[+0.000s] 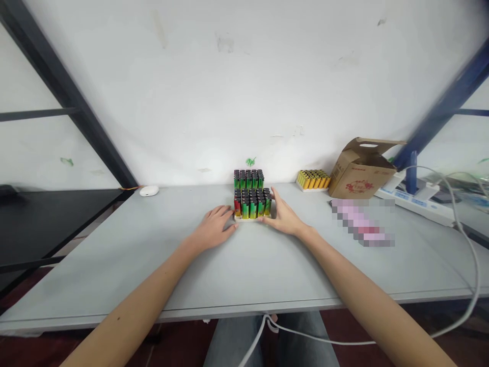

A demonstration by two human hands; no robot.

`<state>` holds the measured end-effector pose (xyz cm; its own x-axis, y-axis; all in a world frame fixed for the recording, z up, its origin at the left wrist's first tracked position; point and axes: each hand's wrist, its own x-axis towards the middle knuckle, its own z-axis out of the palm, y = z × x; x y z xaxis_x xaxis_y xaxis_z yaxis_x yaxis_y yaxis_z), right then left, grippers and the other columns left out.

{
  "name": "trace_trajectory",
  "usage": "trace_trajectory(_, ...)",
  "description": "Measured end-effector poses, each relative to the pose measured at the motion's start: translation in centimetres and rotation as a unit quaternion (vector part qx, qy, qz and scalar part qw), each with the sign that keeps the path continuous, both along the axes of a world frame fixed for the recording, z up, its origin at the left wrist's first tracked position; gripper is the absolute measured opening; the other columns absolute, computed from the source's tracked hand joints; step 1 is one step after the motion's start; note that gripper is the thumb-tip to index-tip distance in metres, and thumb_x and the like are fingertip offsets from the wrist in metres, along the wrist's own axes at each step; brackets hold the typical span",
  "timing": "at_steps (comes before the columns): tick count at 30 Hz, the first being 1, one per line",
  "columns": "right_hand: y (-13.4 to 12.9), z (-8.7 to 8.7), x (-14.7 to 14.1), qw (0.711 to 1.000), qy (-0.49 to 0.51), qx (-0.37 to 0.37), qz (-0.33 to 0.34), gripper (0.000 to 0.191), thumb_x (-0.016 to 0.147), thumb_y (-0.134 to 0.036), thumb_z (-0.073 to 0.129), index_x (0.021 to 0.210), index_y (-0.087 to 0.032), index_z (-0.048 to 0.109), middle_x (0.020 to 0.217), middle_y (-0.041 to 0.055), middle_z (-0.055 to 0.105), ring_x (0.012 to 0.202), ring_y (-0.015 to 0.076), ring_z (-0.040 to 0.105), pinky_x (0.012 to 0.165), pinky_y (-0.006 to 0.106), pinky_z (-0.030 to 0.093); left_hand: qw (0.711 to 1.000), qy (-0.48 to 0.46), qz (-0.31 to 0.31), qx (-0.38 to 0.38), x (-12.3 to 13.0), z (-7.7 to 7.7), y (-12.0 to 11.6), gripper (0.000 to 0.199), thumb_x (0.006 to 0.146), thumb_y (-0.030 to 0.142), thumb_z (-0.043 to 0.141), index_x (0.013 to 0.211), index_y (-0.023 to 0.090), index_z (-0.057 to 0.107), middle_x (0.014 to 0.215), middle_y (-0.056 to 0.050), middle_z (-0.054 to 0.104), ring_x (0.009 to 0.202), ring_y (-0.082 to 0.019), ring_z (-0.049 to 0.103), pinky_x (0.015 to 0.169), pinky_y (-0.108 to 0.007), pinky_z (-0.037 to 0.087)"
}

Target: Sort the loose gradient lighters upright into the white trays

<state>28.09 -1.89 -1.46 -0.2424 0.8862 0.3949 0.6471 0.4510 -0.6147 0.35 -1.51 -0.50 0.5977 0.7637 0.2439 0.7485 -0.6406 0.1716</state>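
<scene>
A white tray (248, 220) stands on the table in front of me, packed with upright batteries (252, 208) that have black tops and green-yellow sides; one at the left corner is red. My left hand (217, 225) rests low at the tray's left side, its fingertips and thumb against the edge. On the opposite side, my right hand (284, 215) grips the right end, thumb along the front edge and index finger up the side. Right behind is a second block of similar green batteries (248, 178), its base mostly hidden by the front tray.
Yellow batteries (314, 179) stand in a tray by the wall, beside an open cardboard box (355, 176). A blurred pink object (359, 221) lies to the right, near a white power strip (416, 204) with cables. A small white case (148, 190) sits at the left.
</scene>
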Motion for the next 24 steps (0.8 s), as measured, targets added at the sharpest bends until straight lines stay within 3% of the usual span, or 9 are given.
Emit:
trace_trajectory(4, 0.0, 0.4, -0.4, 0.999, 0.014, 0.025, 0.043, 0.105, 0.073, -0.053, 0.075, 0.153, -0.020, 0.016, 0.147, 0.0172, 0.045, 0.135, 0.0337, 0.043, 0.109, 0.050, 0.038, 1.000, 0.023, 0.007, -0.006, 0.2, 0.1, -0.4, 0.047, 0.095, 0.044, 0.041, 0.134, 0.019, 0.049, 0.141, -0.015, 0.048, 0.138, -0.031, 0.037, 0.113, -0.053, 0.030)
trace_trajectory(10, 0.3, 0.4, -0.5, 0.999, 0.017, 0.007, 0.035, 0.086, 0.073, -0.046, 0.076, 0.143, -0.019, 0.035, 0.137, 0.0160, 0.054, 0.123, 0.0319, 0.053, 0.100, 0.048, 0.045, 0.999, 0.033, 0.001, -0.016, 0.4, 0.2, -0.8, 0.052, 0.096, 0.045, 0.040, 0.140, 0.017, 0.044, 0.144, -0.018, 0.043, 0.139, -0.032, 0.034, 0.115, -0.055, 0.024)
trace_trajectory(18, 0.5, 1.1, 0.2, 0.999, -0.049, 0.010, 0.015, 0.084, 0.070, -0.050, 0.077, 0.139, -0.017, 0.041, 0.129, 0.0165, 0.060, 0.114, 0.0336, 0.057, 0.094, 0.047, 0.046, 0.999, 0.038, -0.002, -0.019, 0.1, 0.1, -0.5, 0.053, 0.098, 0.049, 0.037, 0.140, 0.019, 0.046, 0.145, -0.016, 0.044, 0.137, -0.031, 0.037, 0.114, -0.051, 0.027)
trace_trajectory(24, 1.1, 1.3, 3.2, 0.997, -0.077, 0.007, 0.001, 0.087, 0.070, -0.054, 0.077, 0.139, -0.016, 0.041, 0.129, 0.0156, 0.059, 0.117, 0.0333, 0.056, 0.097, 0.047, 0.046, 0.998, 0.059, 0.007, -0.029, -0.1, 0.1, -0.4, 0.059, 0.099, 0.053, 0.032, 0.144, 0.018, 0.044, 0.151, -0.016, 0.039, 0.141, -0.032, 0.033, 0.115, -0.049, 0.027)
